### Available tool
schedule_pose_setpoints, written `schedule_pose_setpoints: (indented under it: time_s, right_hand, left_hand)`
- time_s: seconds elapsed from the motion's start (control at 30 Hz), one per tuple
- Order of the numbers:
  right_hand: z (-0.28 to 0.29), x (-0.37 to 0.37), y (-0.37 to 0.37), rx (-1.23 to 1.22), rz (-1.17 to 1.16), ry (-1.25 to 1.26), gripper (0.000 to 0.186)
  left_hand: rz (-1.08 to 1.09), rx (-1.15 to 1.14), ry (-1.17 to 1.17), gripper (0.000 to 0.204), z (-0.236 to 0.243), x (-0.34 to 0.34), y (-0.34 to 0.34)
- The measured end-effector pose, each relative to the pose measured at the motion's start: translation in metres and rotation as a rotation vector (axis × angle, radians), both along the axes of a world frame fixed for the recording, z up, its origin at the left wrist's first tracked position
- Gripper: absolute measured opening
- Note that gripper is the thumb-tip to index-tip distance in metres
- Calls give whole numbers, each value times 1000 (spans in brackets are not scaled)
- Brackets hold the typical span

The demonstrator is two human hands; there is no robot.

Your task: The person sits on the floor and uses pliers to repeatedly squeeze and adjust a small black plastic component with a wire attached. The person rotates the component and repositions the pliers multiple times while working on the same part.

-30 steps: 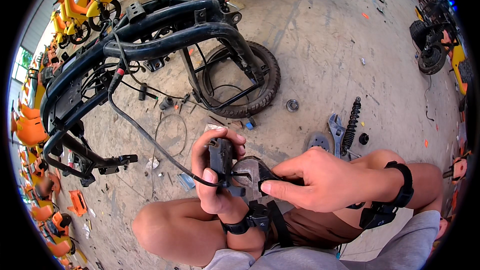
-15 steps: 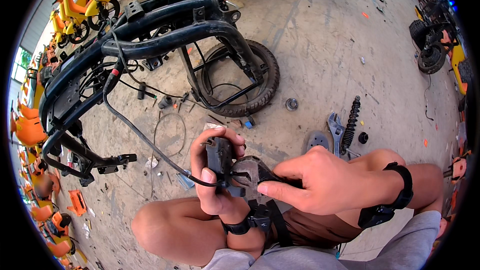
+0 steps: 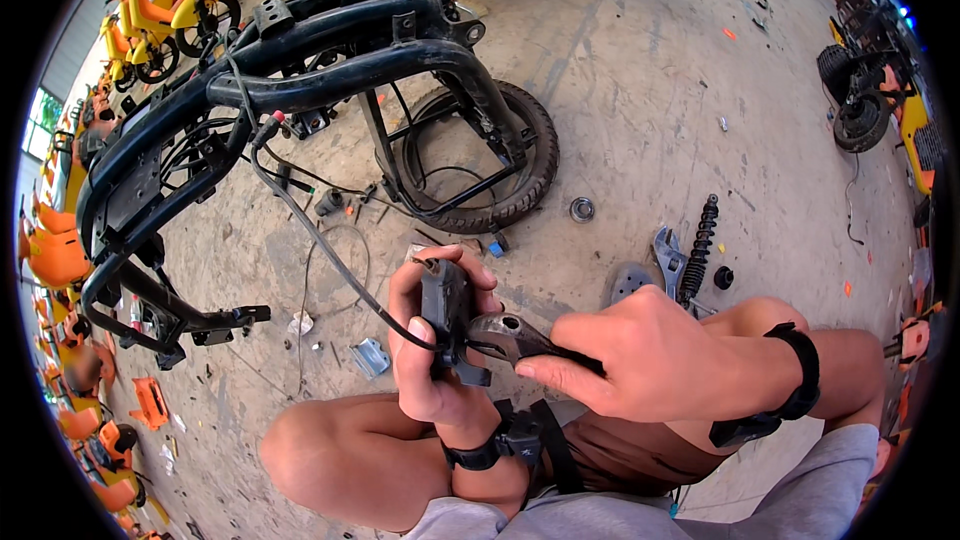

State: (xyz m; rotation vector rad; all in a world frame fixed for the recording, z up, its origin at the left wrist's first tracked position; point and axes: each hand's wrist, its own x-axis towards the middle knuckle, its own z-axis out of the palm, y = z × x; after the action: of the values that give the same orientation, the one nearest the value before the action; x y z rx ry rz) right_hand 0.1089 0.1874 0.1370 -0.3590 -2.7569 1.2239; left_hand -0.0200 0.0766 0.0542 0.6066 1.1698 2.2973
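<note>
Gripping blk part (image 3: 446,312) betw L fingers (image 3: 412,285)

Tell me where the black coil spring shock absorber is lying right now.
In the head view, the black coil spring shock absorber lies on the concrete floor on the person's right, beside a grey metal wrench, just beyond the right hand.

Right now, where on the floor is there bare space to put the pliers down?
The concrete floor is bare beyond the tyre, towards the far right wheel. It is crowded near the left hand with cable and scraps, and near the right hand with the spring and wrench.
</note>
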Motion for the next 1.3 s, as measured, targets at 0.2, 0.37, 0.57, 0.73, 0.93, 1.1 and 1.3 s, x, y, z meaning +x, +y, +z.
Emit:
schedule_pose_setpoints:
  time_s: [0.2,0.37,0.57,0.73,0.93,1.1,1.3]
  right_hand:
    - [-1,5,3,452,135,103,29]
    - [-5,10,6,844,237,156,18]
    - [-1,9,5,927,253,91,13]
    - [-3,9,5,945,254,122,12]
    - [-2,9,5,954,278,96,14]
    - [-5,13,12,505,233,75,25]
    - [13,-2,21,-460,46,-333,53]
  left_hand:
    - [-76,-9,-110,59,5,2,0]
    - [-199,-42,-270,60,3,-1,1]
    - [-284,-76,-357,58,0,-7,1]
    - [-300,-100,-391,59,0,-8,-2]
    - [-354,-129,-444,68,7,-12,-2]
    - [-135,95,-324,65,-2,-10,4]
    - [-23,118,-51,71,-3,-9,-5]
